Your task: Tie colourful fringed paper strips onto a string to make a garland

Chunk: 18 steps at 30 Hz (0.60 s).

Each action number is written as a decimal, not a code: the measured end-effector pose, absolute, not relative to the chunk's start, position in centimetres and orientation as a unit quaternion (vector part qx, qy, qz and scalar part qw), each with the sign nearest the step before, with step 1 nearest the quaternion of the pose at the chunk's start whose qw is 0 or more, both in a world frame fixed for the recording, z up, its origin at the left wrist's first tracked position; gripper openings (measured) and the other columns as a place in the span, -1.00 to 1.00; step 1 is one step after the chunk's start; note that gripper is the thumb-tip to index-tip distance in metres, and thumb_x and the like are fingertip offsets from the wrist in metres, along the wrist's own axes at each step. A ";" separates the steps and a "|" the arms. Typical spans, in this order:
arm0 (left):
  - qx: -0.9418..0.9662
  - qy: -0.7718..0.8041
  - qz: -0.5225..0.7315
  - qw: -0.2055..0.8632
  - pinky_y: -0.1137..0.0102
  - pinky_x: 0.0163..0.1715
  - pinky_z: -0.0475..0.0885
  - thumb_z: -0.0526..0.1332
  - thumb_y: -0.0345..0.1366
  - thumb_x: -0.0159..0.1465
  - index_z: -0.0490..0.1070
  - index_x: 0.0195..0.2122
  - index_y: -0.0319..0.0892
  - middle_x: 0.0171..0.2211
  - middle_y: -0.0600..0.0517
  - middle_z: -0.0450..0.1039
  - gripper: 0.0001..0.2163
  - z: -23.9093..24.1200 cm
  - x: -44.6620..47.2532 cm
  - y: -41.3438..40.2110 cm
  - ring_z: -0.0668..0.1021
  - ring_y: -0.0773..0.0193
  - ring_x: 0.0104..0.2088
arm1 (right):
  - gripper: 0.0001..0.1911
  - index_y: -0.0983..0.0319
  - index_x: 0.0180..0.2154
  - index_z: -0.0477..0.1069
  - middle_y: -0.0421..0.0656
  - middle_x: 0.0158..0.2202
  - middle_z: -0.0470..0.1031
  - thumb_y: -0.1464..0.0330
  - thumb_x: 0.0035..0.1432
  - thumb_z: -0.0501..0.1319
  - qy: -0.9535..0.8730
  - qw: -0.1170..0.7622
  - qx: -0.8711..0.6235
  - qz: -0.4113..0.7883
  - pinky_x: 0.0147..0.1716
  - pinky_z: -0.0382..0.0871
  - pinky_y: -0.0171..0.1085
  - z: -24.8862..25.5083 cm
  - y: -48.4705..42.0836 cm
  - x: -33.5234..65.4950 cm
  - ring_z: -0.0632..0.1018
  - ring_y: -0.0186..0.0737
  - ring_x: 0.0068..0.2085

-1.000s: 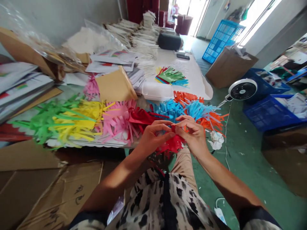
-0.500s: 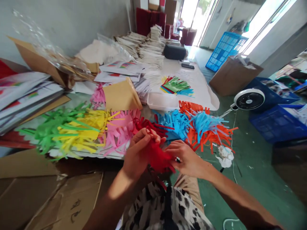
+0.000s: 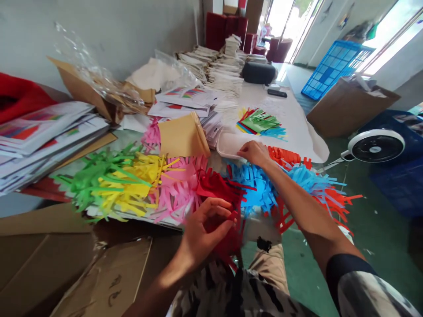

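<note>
My left hand (image 3: pixel 205 229) pinches the top of a red fringed paper tassel (image 3: pixel 229 241) between thumb and fingers, its strips hanging down over my lap. Out over the table, my right hand (image 3: pixel 254 152) is at a shallow white plastic tray (image 3: pixel 228 137), fingers drawn together at the tray's right side; what they hold, if anything, is too small to make out. Between the hands lie dark red fringed paper (image 3: pixel 214 186) and blue fringed paper (image 3: pixel 254 185). Left of these are pink (image 3: pixel 178 189), yellow (image 3: pixel 134 182) and green (image 3: pixel 99 169) fringed bundles. Orange fringed paper (image 3: pixel 287 155) lies beyond my right forearm.
A brown cardboard piece (image 3: pixel 181 135) stands left of the tray. Multicoloured fringed paper (image 3: pixel 261 121) lies behind it. Printed packets (image 3: pixel 56 136) are stacked at the left. A white fan (image 3: pixel 376 147) stands at the right, and a cardboard box (image 3: pixel 109 273) is below the table edge.
My right hand has left the red tassel and moved forward to the white tray. My left hand keeps the tassel, slightly lower. The view has shifted left.
</note>
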<state>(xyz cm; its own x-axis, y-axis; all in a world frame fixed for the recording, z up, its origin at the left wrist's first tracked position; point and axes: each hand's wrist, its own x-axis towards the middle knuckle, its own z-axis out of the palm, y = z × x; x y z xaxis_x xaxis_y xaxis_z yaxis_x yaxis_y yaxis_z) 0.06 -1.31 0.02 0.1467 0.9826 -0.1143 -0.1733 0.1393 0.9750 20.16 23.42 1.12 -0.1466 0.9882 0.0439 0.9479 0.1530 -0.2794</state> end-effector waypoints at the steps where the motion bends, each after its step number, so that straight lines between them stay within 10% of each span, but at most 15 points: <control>1: 0.451 0.453 0.476 0.604 0.44 -0.14 0.55 0.47 -0.21 0.26 0.59 -0.07 -0.08 -0.25 0.04 0.65 -0.76 0.0 -0.1 -1.2 0.68 0.26 -0.21 | -0.77 0.16 -0.20 0.71 -0.01 -0.15 0.72 0.19 0.20 0.38 -0.748 0.098 -0.649 0.096 -0.11 0.45 -0.16 1.1 23.9 20.0 0.66 0.05 -0.06; 9: 0.394 0.450 0.517 0.613 0.53 -0.23 0.51 0.48 -0.14 0.26 0.67 -0.23 -0.13 -0.33 0.05 0.67 -0.82 0.6 -0.1 -1.7 0.65 0.34 -0.30 | -0.73 0.18 -0.06 0.63 -0.02 -0.07 0.69 0.31 0.28 0.22 -0.738 0.118 -0.662 0.060 -0.02 0.44 -0.11 2.0 23.0 20.2 0.63 0.06 -0.02; 18: 0.387 0.447 0.550 0.590 0.52 -0.24 0.53 0.48 -0.27 0.23 0.67 -0.22 -0.12 -0.25 0.03 0.68 -0.88 1.1 1.2 -3.4 0.64 0.35 -0.28 | -0.85 0.18 -0.12 0.56 -0.21 -0.32 0.62 0.30 0.29 0.33 -0.721 0.434 -0.462 0.281 -0.23 0.47 -0.23 5.4 8.6 20.7 0.59 -0.23 -0.31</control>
<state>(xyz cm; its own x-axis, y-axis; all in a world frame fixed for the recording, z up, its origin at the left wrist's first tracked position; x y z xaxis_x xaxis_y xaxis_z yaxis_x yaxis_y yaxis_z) 1.21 -3.38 1.07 -0.0041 0.9948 -0.1018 -0.3038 0.0958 0.9479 20.70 8.59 5.36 -0.1961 0.9095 0.3665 0.4218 0.4156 -0.8059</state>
